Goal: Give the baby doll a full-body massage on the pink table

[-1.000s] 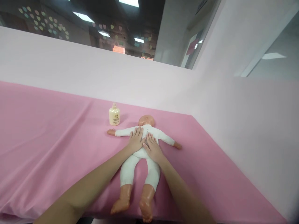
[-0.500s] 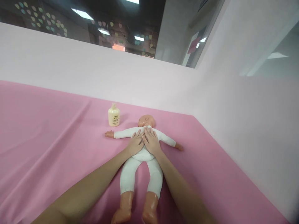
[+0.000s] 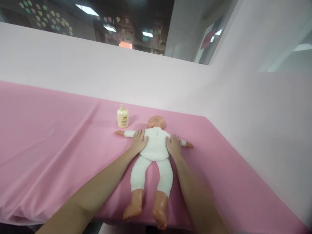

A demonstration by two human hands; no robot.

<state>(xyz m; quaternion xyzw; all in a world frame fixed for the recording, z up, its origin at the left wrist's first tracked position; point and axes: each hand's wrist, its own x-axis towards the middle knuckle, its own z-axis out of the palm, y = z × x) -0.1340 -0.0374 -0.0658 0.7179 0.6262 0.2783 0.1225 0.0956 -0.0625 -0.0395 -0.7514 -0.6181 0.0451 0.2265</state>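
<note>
A baby doll [image 3: 156, 146] with a white cloth body lies stretched out on the pink cover, arms spread, its bare feet toward me. Its head is at the far end and looks turned to the left. My left hand [image 3: 139, 142] lies flat with fingers extended on the doll's left-hand side, over the upper arm near the chest. On the opposite side, my right hand [image 3: 174, 146] rests over the other upper arm, fingers out and thumb at the chest's edge. Neither hand grasps anything. A cream bottle [image 3: 123, 117] with dark print stands left of the doll's head.
The pink cover [image 3: 60, 136] drapes over a table, creased on the left and hanging over the near edge. A white wall [image 3: 97, 68] rises behind, with another wall [image 3: 263, 123] on the right. Above is a window [image 3: 136, 22] with heart-shaped stickers and reflected lights.
My hands have moved apart, from close together on the middle of the doll's chest to its two sides and upper arms. The view has shifted slightly, showing the table's near edge.
</note>
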